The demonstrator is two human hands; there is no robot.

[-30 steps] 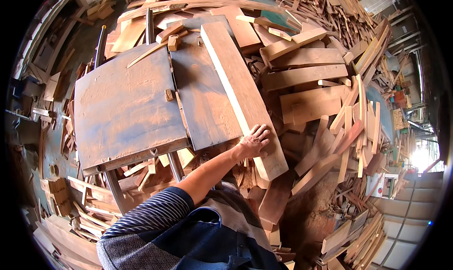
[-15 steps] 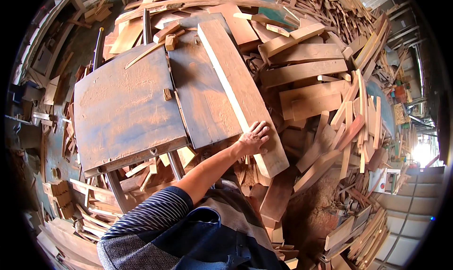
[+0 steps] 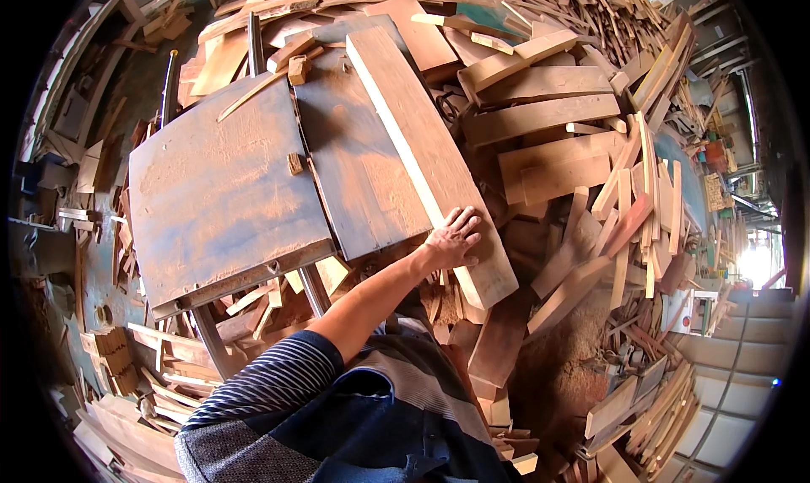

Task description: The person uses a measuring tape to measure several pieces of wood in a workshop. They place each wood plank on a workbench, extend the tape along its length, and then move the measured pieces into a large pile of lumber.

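Note:
My left hand (image 3: 453, 240) lies palm down on the near part of a long, thick wooden plank (image 3: 430, 158), its fingers spread and open. The plank lies lengthwise along the right side of a metal saw table (image 3: 359, 179), and its near end juts past the table's front edge. Left of it is a second metal table plate (image 3: 228, 196), dusted with sawdust, with a narrow gap between the two. A small wood block (image 3: 294, 163) sits by that gap. My right hand does not show.
Stacked boards (image 3: 540, 120) crowd the right side, with thin strips (image 3: 645, 205) beyond them. A small block (image 3: 298, 70) and a thin stick (image 3: 251, 97) lie at the table's far edge. Offcuts (image 3: 177, 356) are heaped below left. Sawdust (image 3: 565, 365) covers the ground at right.
The whole view has shifted slightly. My left hand stays flat on the plank, and the plank shows no clear movement against the table.

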